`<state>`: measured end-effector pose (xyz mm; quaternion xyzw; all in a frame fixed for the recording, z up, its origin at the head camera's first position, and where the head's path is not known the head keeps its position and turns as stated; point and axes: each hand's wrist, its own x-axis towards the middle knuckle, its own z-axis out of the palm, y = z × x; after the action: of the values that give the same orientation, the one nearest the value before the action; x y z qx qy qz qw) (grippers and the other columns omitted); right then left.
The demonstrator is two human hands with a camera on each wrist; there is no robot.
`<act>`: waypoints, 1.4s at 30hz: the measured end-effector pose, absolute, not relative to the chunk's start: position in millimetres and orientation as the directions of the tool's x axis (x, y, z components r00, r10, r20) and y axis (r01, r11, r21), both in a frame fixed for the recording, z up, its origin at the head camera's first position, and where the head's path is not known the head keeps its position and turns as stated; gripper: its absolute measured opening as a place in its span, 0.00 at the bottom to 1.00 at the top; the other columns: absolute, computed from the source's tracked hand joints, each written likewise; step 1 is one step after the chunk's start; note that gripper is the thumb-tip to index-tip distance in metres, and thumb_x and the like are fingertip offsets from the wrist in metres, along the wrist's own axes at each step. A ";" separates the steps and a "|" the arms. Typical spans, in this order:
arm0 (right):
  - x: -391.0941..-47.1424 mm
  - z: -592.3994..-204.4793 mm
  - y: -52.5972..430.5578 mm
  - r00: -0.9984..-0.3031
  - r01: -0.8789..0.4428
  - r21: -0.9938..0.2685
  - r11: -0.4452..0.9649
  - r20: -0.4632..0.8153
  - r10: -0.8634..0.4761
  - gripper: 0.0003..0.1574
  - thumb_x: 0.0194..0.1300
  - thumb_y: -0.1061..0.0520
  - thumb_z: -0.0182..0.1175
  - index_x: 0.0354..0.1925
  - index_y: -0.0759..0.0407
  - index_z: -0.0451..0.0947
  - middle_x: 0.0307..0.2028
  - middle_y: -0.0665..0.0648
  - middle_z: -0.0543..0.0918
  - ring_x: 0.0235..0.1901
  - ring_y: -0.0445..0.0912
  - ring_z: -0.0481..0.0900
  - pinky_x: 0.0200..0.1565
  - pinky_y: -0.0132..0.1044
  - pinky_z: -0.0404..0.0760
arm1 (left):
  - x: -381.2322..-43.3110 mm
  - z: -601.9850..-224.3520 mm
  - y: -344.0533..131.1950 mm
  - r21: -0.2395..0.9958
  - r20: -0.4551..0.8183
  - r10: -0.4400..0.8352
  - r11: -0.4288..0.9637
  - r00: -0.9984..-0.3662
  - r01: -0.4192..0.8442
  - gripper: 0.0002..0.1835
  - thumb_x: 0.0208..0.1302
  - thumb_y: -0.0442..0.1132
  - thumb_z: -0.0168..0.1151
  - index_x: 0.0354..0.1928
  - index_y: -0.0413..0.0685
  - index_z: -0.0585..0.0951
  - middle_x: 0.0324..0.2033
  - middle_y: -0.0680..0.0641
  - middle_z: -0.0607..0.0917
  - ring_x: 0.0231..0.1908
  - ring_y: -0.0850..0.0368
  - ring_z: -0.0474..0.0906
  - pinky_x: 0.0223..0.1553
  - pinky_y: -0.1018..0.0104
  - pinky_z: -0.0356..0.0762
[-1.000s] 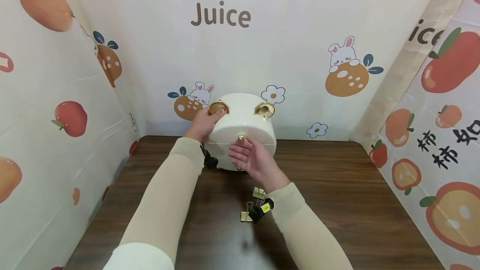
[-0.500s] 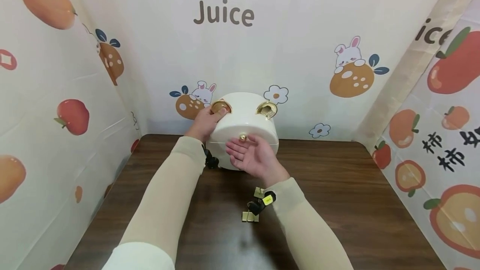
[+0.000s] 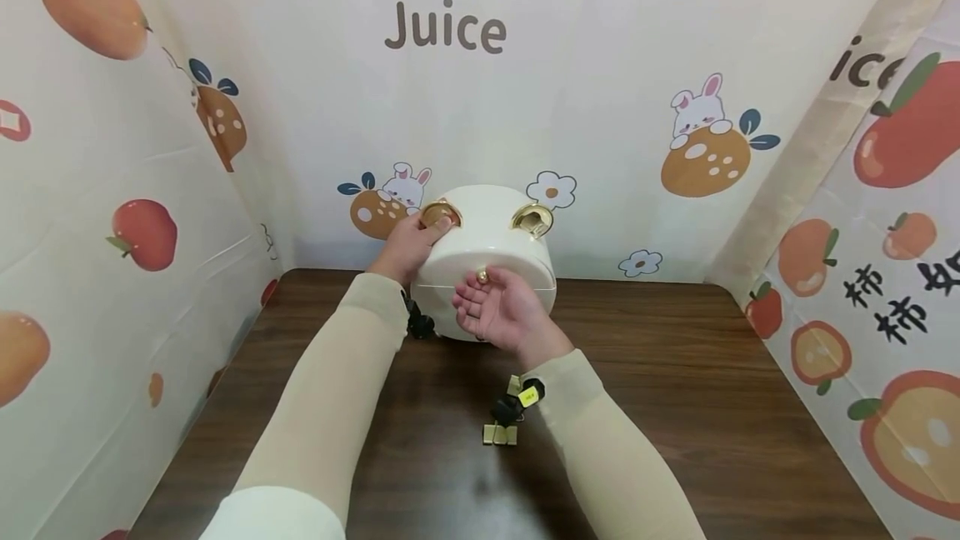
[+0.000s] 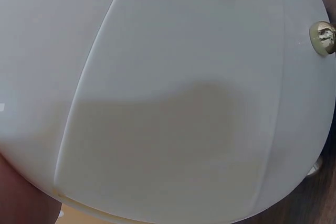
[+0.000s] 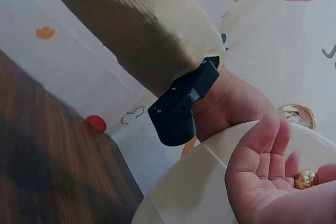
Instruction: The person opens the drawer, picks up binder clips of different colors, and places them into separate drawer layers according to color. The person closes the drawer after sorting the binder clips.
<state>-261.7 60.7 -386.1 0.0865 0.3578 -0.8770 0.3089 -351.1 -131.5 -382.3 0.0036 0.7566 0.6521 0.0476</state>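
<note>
A glossy white round-topped box [image 3: 487, 227] stands at the back of the table, with gold ring fittings on its top and gold knobs on its front. My left hand [image 3: 408, 247] grips the box's upper left, thumb lying on the left gold ring fitting [image 3: 440, 211] and the other fingers mostly hidden behind the side. Palm turned up, my right hand [image 3: 504, 315] holds the upper gold knob [image 5: 306, 179] between thumb and curled fingers. A lower gold knob [image 4: 323, 38] shows in the left wrist view. A seam runs across the front panel.
Two gold binder clips lie on the dark wooden table [image 3: 637, 407] under my right wrist; the nearer clip [image 3: 500, 434] shows more fully. Printed fabric walls [image 3: 600, 90] enclose the back and sides. A black wrist camera [image 3: 507, 408] hangs over the clips.
My right hand's fingers, straighter half a second ago, have curled in around the upper knob. My left hand keeps its grip, and the box stays in place.
</note>
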 end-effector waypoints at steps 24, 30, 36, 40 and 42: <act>-238.4 -392.0 62.0 -0.802 0.566 -0.670 -0.480 -0.314 -0.508 0.21 0.80 0.46 0.37 0.35 0.56 0.66 0.32 0.55 0.76 0.33 0.48 0.75 0.36 0.39 0.77 | -351.8 -383.4 -135.0 0.985 -0.064 0.120 0.165 -0.991 -0.044 0.30 0.75 0.55 0.59 0.74 0.53 0.71 0.60 0.44 0.80 0.52 0.50 0.79 0.50 0.59 0.78; -231.4 -393.9 63.4 -0.801 0.560 -0.678 -0.476 -0.296 -0.521 0.21 0.81 0.47 0.36 0.35 0.57 0.66 0.32 0.56 0.76 0.32 0.49 0.75 0.35 0.39 0.77 | -350.5 -381.7 -135.1 0.985 -0.106 0.123 0.150 -0.987 -0.087 0.32 0.74 0.57 0.59 0.75 0.56 0.70 0.59 0.43 0.80 0.51 0.47 0.80 0.47 0.58 0.80; -225.9 -395.5 65.9 -0.806 0.541 -0.692 -0.477 -0.266 -0.529 0.21 0.81 0.47 0.37 0.35 0.56 0.66 0.31 0.55 0.77 0.32 0.48 0.76 0.36 0.39 0.78 | -348.0 -378.8 -134.2 0.983 -0.106 0.124 0.162 -0.987 -0.085 0.32 0.74 0.59 0.59 0.74 0.55 0.71 0.58 0.43 0.81 0.49 0.48 0.81 0.49 0.57 0.80; -221.3 -396.4 67.2 -0.805 0.539 -0.698 -0.472 -0.260 -0.534 0.21 0.82 0.46 0.38 0.36 0.57 0.66 0.31 0.55 0.78 0.32 0.49 0.77 0.37 0.40 0.78 | -347.4 -378.5 -135.1 0.982 -0.108 0.125 0.170 -0.986 -0.086 0.33 0.74 0.59 0.59 0.75 0.56 0.70 0.58 0.44 0.81 0.49 0.49 0.81 0.51 0.57 0.79; -219.1 -397.0 67.9 -0.801 0.540 -0.700 -0.468 -0.258 -0.540 0.21 0.82 0.45 0.38 0.36 0.57 0.67 0.31 0.55 0.78 0.32 0.49 0.77 0.37 0.40 0.79 | -346.9 -378.7 -135.5 0.982 -0.106 0.126 0.171 -0.986 -0.083 0.33 0.74 0.59 0.58 0.75 0.56 0.70 0.57 0.44 0.81 0.49 0.49 0.81 0.50 0.56 0.80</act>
<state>-219.1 67.9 -397.0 0.0001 0.4084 -0.8566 0.3153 -346.9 -135.5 -378.7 0.0140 0.7607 0.6438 0.0814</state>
